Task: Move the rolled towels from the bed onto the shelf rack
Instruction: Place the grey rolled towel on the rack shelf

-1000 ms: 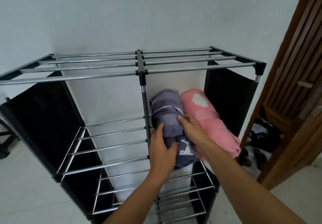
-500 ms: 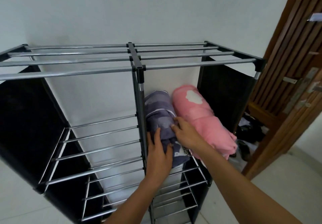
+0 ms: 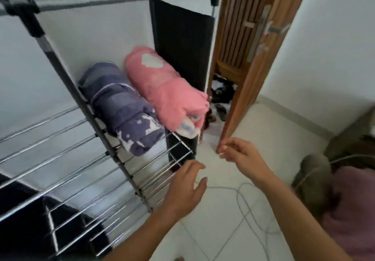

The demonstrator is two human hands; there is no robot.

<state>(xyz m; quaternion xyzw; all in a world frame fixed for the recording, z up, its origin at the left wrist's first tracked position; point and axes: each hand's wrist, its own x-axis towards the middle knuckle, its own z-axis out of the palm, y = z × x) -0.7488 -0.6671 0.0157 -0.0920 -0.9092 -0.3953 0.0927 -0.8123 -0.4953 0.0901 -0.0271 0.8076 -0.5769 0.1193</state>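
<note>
A rolled purple towel with white patterns lies on a middle tier of the metal shelf rack, in its right-hand section. A rolled pink towel lies beside it on the right, touching it. Both rolls stick out over the front rail. My left hand hovers below and in front of the rack, fingers spread, holding nothing. My right hand is further right, over the floor, fingers loosely apart and empty. The bed is out of view.
A wooden door stands ajar right of the rack, with shoes on the floor behind it. A thin cable loops across the white tiled floor. A grey bundle and pink fabric lie at the lower right.
Both hands have let go of the purple towel and drawn back down and to the right. The view has swung right, away from the rack.
</note>
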